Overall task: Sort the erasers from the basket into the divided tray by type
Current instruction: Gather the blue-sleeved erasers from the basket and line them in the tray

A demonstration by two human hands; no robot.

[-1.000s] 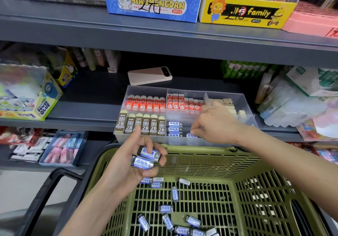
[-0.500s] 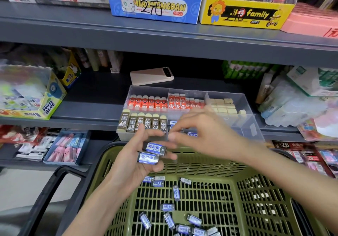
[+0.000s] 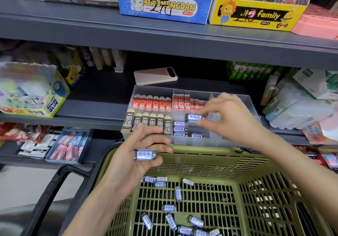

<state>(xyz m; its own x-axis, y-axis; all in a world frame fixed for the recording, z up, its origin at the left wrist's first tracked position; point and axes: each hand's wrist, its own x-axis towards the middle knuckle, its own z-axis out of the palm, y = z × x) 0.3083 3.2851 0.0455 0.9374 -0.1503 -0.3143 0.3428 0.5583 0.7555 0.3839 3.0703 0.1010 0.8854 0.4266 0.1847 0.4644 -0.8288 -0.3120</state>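
Erasers with blue labels [image 3: 169, 208] lay scattered on the floor of the green basket [image 3: 210, 152]. Others of that kind were stacked in the front middle compartment [image 3: 180, 129] of the divided tray [image 3: 228, 141], on the shelf just behind the basket's rim.

In the head view, the right hand [image 3: 226, 118] pinched one blue eraser [image 3: 193, 117] by its ends just above that compartment. The left hand [image 3: 135, 155] hovered over the basket, its loosely curled fingers cradling a spare eraser [image 3: 145, 155].

The fingertip pinch looked slight. If it slipped, the piece could land crooked on the stack or among the brown 2B erasers [image 3: 148, 121] next door, which would mix the types. The spare one looked loosely held and could roll back into the basket. A hard push might also shift the tray on the shelf.

The right hand hid the tray's right-hand compartments, and motion blur smeared its fingertips. The depth of the blue stack could not be made out, and the frame's lower edge cut off some basket erasers.
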